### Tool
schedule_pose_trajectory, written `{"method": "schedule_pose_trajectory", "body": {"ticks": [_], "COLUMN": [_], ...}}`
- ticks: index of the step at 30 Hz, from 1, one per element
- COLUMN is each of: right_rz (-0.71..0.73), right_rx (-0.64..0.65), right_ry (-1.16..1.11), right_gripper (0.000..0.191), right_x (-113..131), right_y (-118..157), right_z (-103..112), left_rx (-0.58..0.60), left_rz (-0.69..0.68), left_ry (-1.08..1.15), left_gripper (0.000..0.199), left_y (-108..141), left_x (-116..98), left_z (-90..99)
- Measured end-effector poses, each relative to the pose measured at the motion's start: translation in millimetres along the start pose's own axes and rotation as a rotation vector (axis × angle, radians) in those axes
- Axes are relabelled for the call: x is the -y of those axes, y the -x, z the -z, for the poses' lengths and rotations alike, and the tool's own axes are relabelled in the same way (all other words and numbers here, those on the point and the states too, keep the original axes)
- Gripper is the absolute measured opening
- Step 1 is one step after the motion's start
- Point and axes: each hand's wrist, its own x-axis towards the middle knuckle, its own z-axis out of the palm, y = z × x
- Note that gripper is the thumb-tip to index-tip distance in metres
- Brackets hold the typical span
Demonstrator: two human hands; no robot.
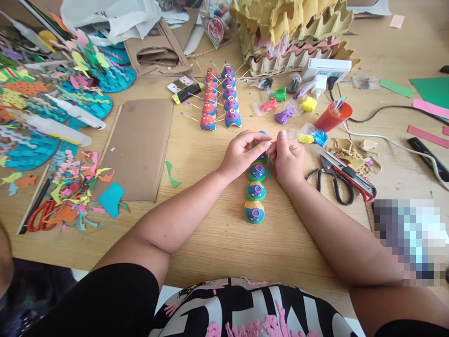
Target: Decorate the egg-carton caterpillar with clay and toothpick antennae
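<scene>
Desk (210, 248): pale wood-grain top, craft stock on three sides, working space in the middle.

Item, row of domes (255, 191): blue and green with pink loops, lying lengthwise before the person; far end partly hidden by the hands.

Item, small orange-red piece (273, 142): held between the fingertips above that far end; material too small to tell.

Hands: left hand (244, 152) with thumb and fingertips pinched together at the piece; right hand (289, 157) curled, thumb raised, meeting it from the other side.

Risks, as judged:
– Piece: if soft, too hard a pinch could flatten or tear it; a slack one could drop it onto the domes.
– Domes: the hands sit close over the far end; a lowered wrist could smear or shift the trim.
– Thin blue item (270, 168): just beside the row, near the right hand; easily brushed aside.
– Black-handled cutters (335, 180) and red utility knife (354, 175): near the right wrist; an outward sweep could catch them. Whether the blade is out cannot be told surely.
– Red figures (208, 122) and purple figures (232, 118): beyond the left hand, bristling with pins (190, 112); a long reach could prick or topple.
– Orange cup (329, 119): upright near a white cable (389, 136); a tug might tip it.
</scene>
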Motion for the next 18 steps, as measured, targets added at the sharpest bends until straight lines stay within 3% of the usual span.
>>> {"method": "schedule_pose_trajectory", "body": {"ticks": [10,18], "right_rz": [0.023,0.108], "right_rx": [0.016,-0.015], "right_ry": [0.021,0.007], "right_gripper": [0.079,0.058], "right_x": [-0.8,3.0], "right_y": [0.0,1.2], "right_z": [0.7,-0.3], "left_rx": [-0.064,-0.156], "left_rz": [-0.004,0.013], "left_ry": [-0.018,-0.017], "left_gripper": [0.031,0.038], "left_y": [0.6,-1.2], "left_x": [-0.1,3.0], "left_z": [-1.7,-0.1]}}
